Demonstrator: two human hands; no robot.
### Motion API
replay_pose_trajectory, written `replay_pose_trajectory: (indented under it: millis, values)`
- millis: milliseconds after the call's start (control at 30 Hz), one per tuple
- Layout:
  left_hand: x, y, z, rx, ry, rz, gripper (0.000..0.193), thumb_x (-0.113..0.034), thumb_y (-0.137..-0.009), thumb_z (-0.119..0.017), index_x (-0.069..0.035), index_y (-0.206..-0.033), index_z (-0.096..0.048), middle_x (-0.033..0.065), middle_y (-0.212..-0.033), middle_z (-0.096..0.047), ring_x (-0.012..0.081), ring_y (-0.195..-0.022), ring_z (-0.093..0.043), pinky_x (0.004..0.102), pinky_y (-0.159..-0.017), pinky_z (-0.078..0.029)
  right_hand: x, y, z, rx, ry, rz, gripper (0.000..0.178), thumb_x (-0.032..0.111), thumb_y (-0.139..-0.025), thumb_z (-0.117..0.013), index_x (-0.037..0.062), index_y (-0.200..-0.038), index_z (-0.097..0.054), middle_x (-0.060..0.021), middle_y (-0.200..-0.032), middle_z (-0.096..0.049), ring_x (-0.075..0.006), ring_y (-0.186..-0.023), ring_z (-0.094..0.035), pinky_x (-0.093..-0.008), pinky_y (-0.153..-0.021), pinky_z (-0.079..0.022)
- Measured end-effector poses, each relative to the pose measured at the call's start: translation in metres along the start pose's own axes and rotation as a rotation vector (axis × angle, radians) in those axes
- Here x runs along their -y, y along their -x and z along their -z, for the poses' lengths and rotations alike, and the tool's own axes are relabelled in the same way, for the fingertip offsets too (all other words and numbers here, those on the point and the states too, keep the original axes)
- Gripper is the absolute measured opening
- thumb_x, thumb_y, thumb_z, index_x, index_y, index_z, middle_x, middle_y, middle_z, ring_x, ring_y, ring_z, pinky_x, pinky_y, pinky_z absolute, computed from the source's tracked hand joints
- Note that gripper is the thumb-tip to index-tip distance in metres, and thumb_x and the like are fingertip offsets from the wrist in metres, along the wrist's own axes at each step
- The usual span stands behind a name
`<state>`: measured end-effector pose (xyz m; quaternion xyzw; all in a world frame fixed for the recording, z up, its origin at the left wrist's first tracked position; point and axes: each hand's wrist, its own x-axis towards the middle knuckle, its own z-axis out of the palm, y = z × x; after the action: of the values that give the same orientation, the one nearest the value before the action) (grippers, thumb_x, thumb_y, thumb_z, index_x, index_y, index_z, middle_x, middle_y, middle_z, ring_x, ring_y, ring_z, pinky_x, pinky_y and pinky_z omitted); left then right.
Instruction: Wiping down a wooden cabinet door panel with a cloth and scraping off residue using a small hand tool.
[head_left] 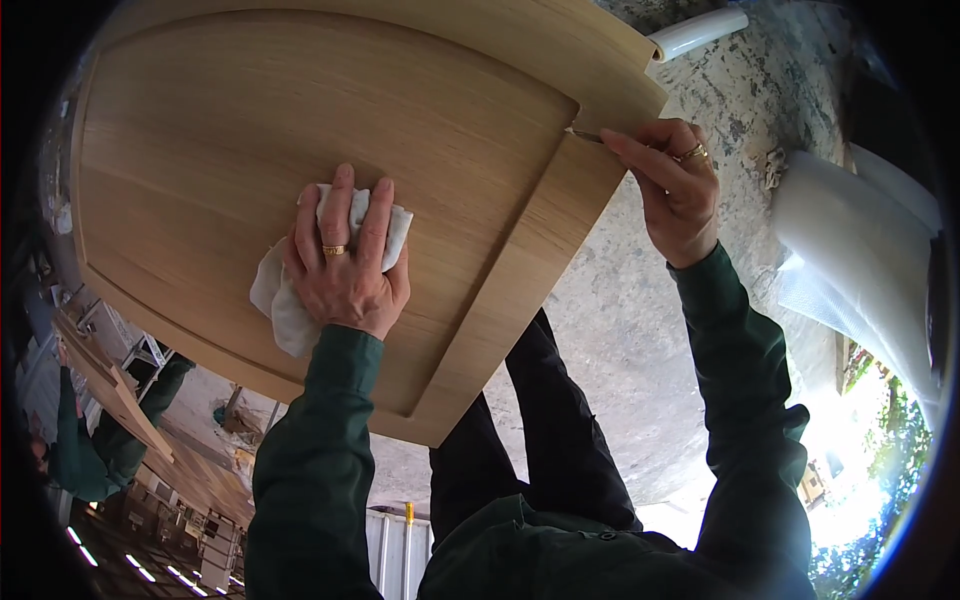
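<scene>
A wooden panel door with a raised frame and recessed centre lies in front of me. My left hand presses a crumpled white cloth against the recessed panel, its fingers folded over part of the cloth. At the right end of the panel, my right hand pinches a thin, small pointed tool. The tip rests at the inner corner of the frame, where a small white spot shows. Its exact kind is too small to tell.
A roll of clear plastic film lies beyond the panel's far right corner. A big roll of bubble wrap stands at the right. At the far left, a person in green is near other wooden boards. The floor is speckled grey.
</scene>
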<state>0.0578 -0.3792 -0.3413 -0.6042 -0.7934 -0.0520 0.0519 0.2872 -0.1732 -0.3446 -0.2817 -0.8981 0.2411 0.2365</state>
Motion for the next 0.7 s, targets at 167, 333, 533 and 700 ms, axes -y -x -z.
replay_pose_trajectory:
  millis: [167, 333, 533, 700]
  values:
    - [-0.002, -0.001, -0.003, -0.012, 0.023, 0.001, 0.055, -0.025, -0.073, -0.069, -0.028, -0.125, -0.051, 0.0013, -0.136, -0.041, 0.0312, -0.118, -0.042, 0.0493, -0.088, -0.038, -0.008, -0.005, -0.001, -0.087, -0.027, -0.097, 0.036, -0.007, -0.068, -0.064, 0.0147, -0.096, -0.070, -0.0034, -0.080, -0.056, -0.0203, -0.068, -0.048, -0.0307, -0.062, -0.043]
    - [0.000, 0.000, -0.002, -0.009, 0.004, -0.005, 0.055, -0.027, -0.073, -0.069, -0.028, -0.125, -0.051, 0.0013, -0.136, -0.041, 0.0312, -0.118, -0.042, 0.0497, -0.088, -0.038, 0.002, 0.004, -0.001, -0.009, 0.015, -0.048, 0.036, -0.006, -0.068, -0.064, 0.0150, -0.095, -0.070, -0.0033, -0.081, -0.057, -0.0207, -0.069, -0.050, -0.0306, -0.063, -0.043]
    - [-0.002, 0.000, -0.003, -0.017, 0.012, -0.002, 0.055, -0.027, -0.073, -0.069, -0.029, -0.125, -0.051, 0.0012, -0.136, -0.041, 0.0313, -0.118, -0.042, 0.0493, -0.088, -0.038, 0.002, -0.007, 0.003, -0.028, 0.077, -0.030, 0.035, -0.007, -0.067, -0.063, 0.0146, -0.094, -0.070, -0.0031, -0.080, -0.057, -0.0201, -0.069, -0.051, -0.0319, -0.063, -0.044]
    - [-0.001, 0.000, -0.002, -0.010, 0.013, 0.003, 0.056, -0.027, -0.073, -0.069, -0.029, -0.125, -0.051, 0.0017, -0.136, -0.041, 0.0313, -0.118, -0.042, 0.0493, -0.087, -0.038, 0.013, -0.014, 0.011, 0.030, 0.124, 0.023, 0.032, -0.005, -0.068, -0.063, 0.0151, -0.091, -0.071, -0.0016, -0.079, -0.057, -0.0188, -0.066, -0.051, -0.0305, -0.060, -0.045]
